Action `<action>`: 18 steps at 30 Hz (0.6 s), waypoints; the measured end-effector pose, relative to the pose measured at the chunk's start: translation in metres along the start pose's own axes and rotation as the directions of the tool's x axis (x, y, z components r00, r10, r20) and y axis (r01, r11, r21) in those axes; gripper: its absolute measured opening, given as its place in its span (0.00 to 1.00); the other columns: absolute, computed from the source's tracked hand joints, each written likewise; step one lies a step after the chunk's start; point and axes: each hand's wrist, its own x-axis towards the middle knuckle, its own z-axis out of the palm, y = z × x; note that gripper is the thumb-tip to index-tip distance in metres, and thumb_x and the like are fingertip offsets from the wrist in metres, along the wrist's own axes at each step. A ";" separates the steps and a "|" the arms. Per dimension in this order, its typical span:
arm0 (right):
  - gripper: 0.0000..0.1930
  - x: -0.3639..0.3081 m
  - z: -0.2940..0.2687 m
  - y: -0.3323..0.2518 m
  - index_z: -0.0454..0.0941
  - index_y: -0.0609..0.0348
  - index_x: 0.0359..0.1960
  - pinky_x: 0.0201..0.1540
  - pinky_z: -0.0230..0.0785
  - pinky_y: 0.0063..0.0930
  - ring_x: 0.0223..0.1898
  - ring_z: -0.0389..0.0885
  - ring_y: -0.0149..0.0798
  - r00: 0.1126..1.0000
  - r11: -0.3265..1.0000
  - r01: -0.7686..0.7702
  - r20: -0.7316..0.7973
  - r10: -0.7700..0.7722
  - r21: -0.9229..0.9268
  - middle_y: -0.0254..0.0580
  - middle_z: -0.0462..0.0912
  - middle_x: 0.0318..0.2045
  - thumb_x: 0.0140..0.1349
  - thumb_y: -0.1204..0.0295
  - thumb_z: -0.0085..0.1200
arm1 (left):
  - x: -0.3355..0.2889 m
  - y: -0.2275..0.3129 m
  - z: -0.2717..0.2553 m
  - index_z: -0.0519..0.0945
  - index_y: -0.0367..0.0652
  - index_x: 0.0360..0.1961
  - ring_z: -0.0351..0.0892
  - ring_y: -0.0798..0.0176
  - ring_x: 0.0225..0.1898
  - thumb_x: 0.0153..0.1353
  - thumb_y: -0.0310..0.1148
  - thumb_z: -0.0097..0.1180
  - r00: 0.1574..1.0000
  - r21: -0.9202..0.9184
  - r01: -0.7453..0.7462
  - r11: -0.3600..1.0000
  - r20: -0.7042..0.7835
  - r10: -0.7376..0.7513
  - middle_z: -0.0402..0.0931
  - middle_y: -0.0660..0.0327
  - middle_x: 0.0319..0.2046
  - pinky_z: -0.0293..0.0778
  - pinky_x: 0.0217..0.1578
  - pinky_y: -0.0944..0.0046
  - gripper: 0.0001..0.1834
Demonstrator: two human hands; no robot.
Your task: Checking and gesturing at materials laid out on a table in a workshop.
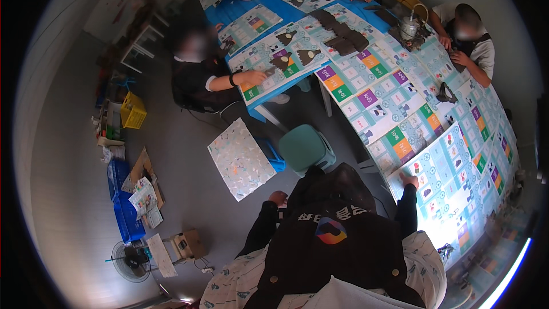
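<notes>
My right hand (409, 181) is at the left edge of a large printed sheet (430, 166) on the near end of the table. Its fingers look closed on that edge, and the sheet appears slightly raised over the printed sheets beneath. Down beside my dark apron (320, 252), over the floor, is my left hand (278, 197). It is small and dim here, so its finger positions and any contents cannot be made out. Ahead of me stands a green stool (307, 147), next to a small speckled-top table (241, 159).
Printed sheets cover the long table, with dark flat pieces (346, 37) and a metal pot (409, 27) farther off. Three people sit around it, one person's hand (251, 77) on a sheet. Leftward are a yellow basket (132, 110), blue crates (123, 206) and a fan (131, 260).
</notes>
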 end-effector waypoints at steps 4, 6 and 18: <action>0.35 0.005 0.004 0.008 0.71 0.70 0.32 0.40 0.62 0.28 0.37 0.72 0.43 1.000 1.000 0.023 -0.016 -0.023 0.012 0.52 0.73 0.32 0.31 0.47 0.54 | 0.002 -0.002 0.002 0.73 0.37 0.19 0.73 0.58 0.22 0.41 0.27 0.43 0.999 -0.008 -0.009 1.000 -0.053 0.008 0.73 0.57 0.18 0.68 0.22 0.64 0.07; 0.34 0.009 0.007 0.010 0.71 0.70 0.32 0.40 0.62 0.28 0.36 0.72 0.43 0.999 0.999 0.042 -0.017 -0.042 0.009 0.52 0.73 0.32 0.31 0.47 0.54 | 0.003 -0.004 0.004 0.73 0.37 0.19 0.73 0.58 0.22 0.41 0.27 0.43 0.999 0.008 0.001 1.000 -0.045 -0.001 0.73 0.57 0.18 0.68 0.22 0.63 0.07; 0.35 0.007 0.006 0.008 0.71 0.72 0.31 0.40 0.62 0.29 0.36 0.72 0.44 0.999 0.999 0.042 -0.023 -0.042 -0.011 0.53 0.73 0.31 0.31 0.47 0.55 | -0.002 -0.005 0.014 0.74 0.41 0.21 0.71 0.56 0.24 0.35 0.34 0.47 0.996 -0.061 0.084 0.995 0.028 -0.083 0.72 0.56 0.20 0.66 0.24 0.61 0.11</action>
